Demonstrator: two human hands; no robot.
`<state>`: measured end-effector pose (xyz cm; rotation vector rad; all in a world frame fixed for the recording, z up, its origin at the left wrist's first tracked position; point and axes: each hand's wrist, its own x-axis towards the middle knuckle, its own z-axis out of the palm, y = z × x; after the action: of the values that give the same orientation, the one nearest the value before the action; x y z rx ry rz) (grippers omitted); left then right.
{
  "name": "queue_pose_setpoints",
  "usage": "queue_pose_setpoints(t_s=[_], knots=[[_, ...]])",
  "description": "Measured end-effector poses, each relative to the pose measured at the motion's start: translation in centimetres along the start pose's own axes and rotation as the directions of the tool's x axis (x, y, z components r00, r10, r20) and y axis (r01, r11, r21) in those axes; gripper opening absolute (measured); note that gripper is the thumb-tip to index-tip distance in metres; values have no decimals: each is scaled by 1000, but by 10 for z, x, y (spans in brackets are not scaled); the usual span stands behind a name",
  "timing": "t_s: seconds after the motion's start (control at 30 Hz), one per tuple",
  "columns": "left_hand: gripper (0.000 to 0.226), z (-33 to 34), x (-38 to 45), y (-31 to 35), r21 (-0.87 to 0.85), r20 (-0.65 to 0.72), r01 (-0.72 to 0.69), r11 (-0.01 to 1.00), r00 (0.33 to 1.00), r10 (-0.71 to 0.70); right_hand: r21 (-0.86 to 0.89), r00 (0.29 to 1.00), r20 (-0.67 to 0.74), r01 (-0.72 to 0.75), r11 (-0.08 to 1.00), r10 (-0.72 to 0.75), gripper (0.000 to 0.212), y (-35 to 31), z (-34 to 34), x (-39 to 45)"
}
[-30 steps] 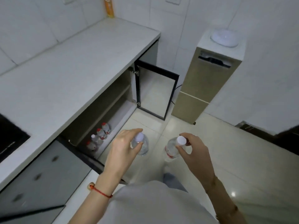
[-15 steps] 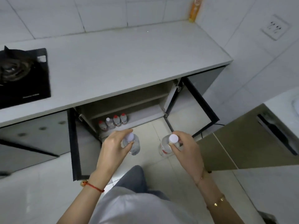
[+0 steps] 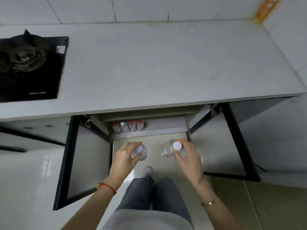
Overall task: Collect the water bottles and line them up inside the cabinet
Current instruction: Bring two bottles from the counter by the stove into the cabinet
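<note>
Two bottles carried by necks, likely for easy lowering: left hand [image 3: 123, 157] pinched left bottle [image 3: 141, 152], right hand [image 3: 187, 155] gripped right bottle [image 3: 168, 149], both above floor before open cabinet [image 3: 166, 126]. Row of four bottles [image 3: 127, 127] lined up inside, space to its right.

Cabinet: open black-framed cabinet [image 3: 106, 127] lies under the grey stone countertop [image 3: 149, 63].
Stove: black gas hob [image 3: 28, 67] sits on the countertop's left.
Bottles: four clear plastic bottles [image 3: 127, 127] stand side by side inside, toward the left.
</note>
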<state>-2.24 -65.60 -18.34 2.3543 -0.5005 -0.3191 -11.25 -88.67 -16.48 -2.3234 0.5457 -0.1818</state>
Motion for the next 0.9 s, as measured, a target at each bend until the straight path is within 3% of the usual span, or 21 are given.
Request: queue_pose_setpoints(t_s=[0.2, 0.6, 0.9], knots=[[36, 88, 65, -45, -32, -38, 105, 994, 994, -106, 1, 993, 81, 82, 997, -82, 32, 88, 65, 80], [37, 297, 211, -209, 48, -125, 39, 998, 992, -33, -50, 972, 83, 225, 973, -221, 31, 297, 284, 210], [37, 384, 295, -288, 105, -190, 19, 994, 982, 1, -59, 956, 14, 292, 955, -292, 26, 369, 391, 287]])
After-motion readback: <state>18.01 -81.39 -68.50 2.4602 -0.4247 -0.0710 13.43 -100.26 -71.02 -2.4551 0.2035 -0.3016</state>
